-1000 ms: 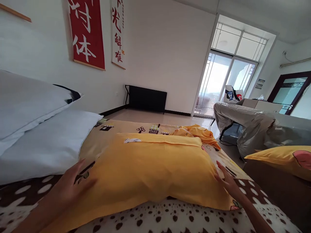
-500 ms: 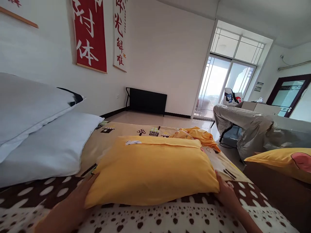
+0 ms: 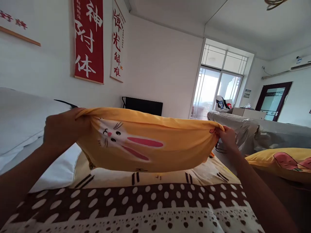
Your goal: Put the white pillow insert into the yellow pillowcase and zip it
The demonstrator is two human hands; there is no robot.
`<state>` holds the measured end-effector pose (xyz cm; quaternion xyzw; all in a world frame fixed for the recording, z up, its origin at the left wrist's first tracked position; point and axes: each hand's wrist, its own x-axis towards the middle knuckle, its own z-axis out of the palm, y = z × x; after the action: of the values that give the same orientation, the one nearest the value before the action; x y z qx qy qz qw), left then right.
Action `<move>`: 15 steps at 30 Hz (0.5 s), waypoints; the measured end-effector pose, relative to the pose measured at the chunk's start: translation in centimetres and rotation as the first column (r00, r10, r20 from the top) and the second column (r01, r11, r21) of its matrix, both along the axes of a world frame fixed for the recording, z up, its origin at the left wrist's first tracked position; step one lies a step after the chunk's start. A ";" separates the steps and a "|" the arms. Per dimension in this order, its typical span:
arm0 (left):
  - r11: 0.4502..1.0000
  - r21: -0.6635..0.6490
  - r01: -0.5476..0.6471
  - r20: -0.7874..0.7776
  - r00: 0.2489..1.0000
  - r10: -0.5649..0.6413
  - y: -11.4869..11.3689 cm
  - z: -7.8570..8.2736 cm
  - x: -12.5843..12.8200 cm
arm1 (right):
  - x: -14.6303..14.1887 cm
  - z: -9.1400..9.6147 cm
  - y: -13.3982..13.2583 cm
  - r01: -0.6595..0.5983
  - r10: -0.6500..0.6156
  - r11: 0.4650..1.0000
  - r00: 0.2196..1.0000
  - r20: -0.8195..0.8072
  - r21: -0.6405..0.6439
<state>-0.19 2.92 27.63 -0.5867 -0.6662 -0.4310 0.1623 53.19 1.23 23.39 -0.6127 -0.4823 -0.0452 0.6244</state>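
Note:
A yellow pillow (image 3: 179, 145) with a white rabbit print hangs above the bed, stretched between my two hands. At its upper left corner, my left hand (image 3: 65, 127) is closed on the fabric. My right hand (image 3: 227, 136) pinches the upper right corner. The rabbit's face and pink ears lie sideways across the side turned toward me. Below the pillow spreads a patterned blanket (image 3: 155, 197), brown with white dots and cream with dark spots.
White pillows (image 3: 21, 119) are stacked at the left. Another yellow pillow (image 3: 264, 160) lies on the right. Behind it stands plastic-covered furniture (image 3: 238, 129). A black folded frame (image 3: 143, 106) leans near the far wall, and a glass door (image 3: 209, 90) is at the back.
Both hands have moved from the pillow's sides to its upper corners and lifted it off the bed. The rabbit print now faces me. The view has tipped upward.

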 end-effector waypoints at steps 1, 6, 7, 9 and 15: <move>0.998 0.041 -0.048 -0.011 0.999 0.049 -0.5 1.2 0.1 | 0.1 1.4 -0.3 -0.003 0.005 0.999 1.000 -0.030 0.046; 0.980 0.106 -0.170 -0.040 0.984 0.175 -1.4 2.3 0.1 | 0.2 2.9 -1.2 -0.131 0.157 0.984 0.956 -0.247 0.116; 0.981 0.059 -0.183 -0.046 0.982 0.185 -1.2 2.0 0.1 | 0.4 2.5 -1.0 -0.134 0.154 0.987 0.955 -0.255 0.092; 0.981 -0.066 -0.185 -0.094 0.980 0.178 -0.7 1.2 -0.2 | 1.3 1.3 -0.5 -0.091 0.087 0.996 0.983 -0.165 -0.014; 0.958 -0.081 -0.276 -0.476 0.855 0.206 2.3 -3.3 -2.5 | 4.3 -3.3 2.1 0.004 0.025 0.958 0.995 0.097 -0.288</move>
<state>-2.69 5.26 24.33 -0.5943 -0.7061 -0.2048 0.3259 57.46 3.36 20.04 -0.6913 -0.5175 -0.0017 0.5042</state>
